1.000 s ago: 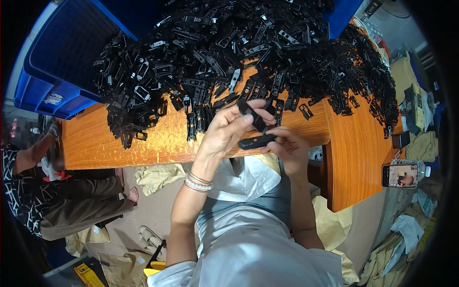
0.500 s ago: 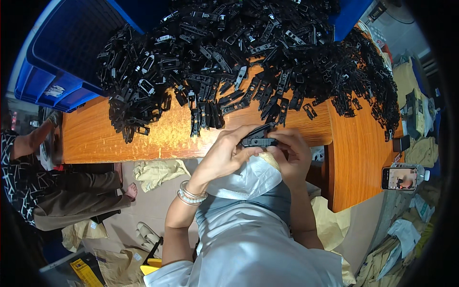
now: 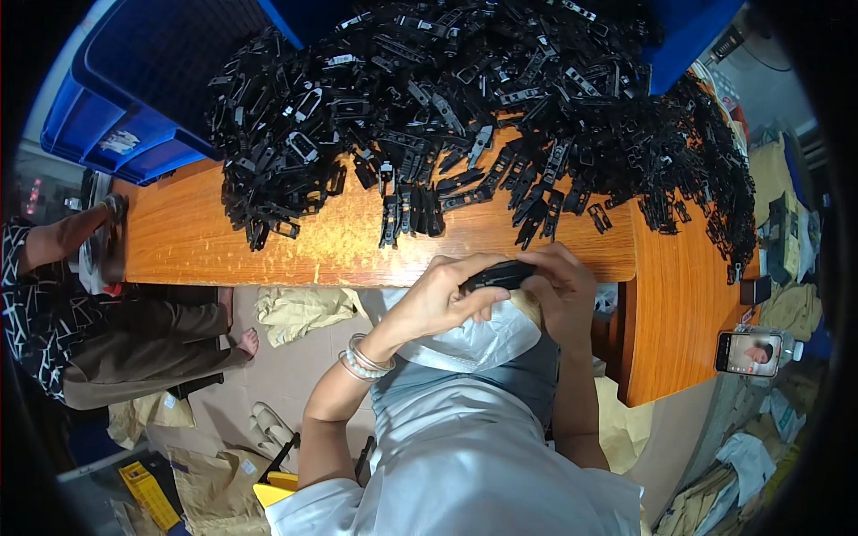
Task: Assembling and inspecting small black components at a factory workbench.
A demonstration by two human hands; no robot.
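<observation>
Just in front of the table's near edge, above my lap, my left hand (image 3: 440,297) is closed on a black elongated plastic part (image 3: 497,276). The part lies crosswise between both hands, with the left thumb along its near side. At its right end, the bent fingers of my right hand (image 3: 563,284) also grip it; parts of those fingertips are hidden. A wide pile of similar black plastic parts (image 3: 402,89) covers the far side of the table. Some parts (image 3: 413,211) lie in a loose row nearer to me. White sheeting (image 3: 478,338) rests on my lap under the hands.
The wooden table (image 3: 357,255) has a side wing at right. A phone (image 3: 749,354) stands by it. A blue crate (image 3: 134,147) is at far left. Another person's bent legs (image 3: 143,362) are at left. Brown paper bags (image 3: 210,487) and slippers (image 3: 271,429) lie on the floor.
My view has shifted slightly. The black part in my hands has been turned: its slotted side faced me before, and now a darker, smoother side shows. Both hands still hold it.
</observation>
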